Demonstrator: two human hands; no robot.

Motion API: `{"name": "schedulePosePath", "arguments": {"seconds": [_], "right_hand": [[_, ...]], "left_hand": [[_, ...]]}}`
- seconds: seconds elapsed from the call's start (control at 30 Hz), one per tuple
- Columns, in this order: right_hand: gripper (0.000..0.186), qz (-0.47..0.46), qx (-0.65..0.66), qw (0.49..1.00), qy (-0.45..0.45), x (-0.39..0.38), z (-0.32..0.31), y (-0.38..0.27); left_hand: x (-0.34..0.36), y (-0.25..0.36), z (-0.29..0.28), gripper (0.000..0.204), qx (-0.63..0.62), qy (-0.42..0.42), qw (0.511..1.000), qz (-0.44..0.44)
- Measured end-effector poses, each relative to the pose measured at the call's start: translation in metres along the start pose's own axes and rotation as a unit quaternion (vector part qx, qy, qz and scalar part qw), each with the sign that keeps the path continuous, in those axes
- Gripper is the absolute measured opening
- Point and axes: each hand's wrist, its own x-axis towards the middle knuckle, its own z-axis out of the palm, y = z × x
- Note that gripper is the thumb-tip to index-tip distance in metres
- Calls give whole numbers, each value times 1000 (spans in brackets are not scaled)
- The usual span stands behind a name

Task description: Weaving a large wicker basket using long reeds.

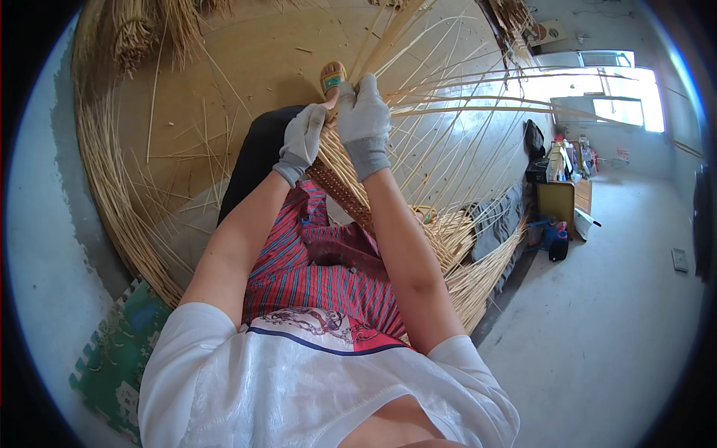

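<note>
A partly woven wicker piece [334, 159] leans across my lap, pale on its upper face with a brown braided band [342, 196] along its side. Long loose wicker strands [448, 101] fan out from its far end toward the upper right. My left hand [303, 137], in a white glove with a grey cuff, is closed at the piece's far left edge. Close beside it, my right hand [364, 118], gloved alike, is closed around strands where they leave the weave. The fingertips of both hands are partly hidden.
Bundles of wicker [134, 33] stand at the upper left, and long strands curve down the left wall. Cut bits litter the floor board [216, 82]. A sandalled foot [332, 76] is just beyond my hands. More strands [485, 280] lie right of my lap, near boxes [556, 205].
</note>
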Motion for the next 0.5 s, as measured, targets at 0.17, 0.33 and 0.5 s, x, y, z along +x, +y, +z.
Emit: {"name": "schedulePosePath", "arguments": {"seconds": [0.17, 0.33, 0.5], "right_hand": [[30, 26, 48, 998, -4, -20, -6, -14], [29, -1, 22, 999, -42, -24, -22, -33], [28, -44, 117, 984, -129, -15, -51, -36]], "left_hand": [[3, -8, 7, 38, -21, 33, 999, 32], [-3, -12, 9, 36, -74, 17, 997, -3], [32, -21, -7, 49, -245, -57, 939, -235]]}}
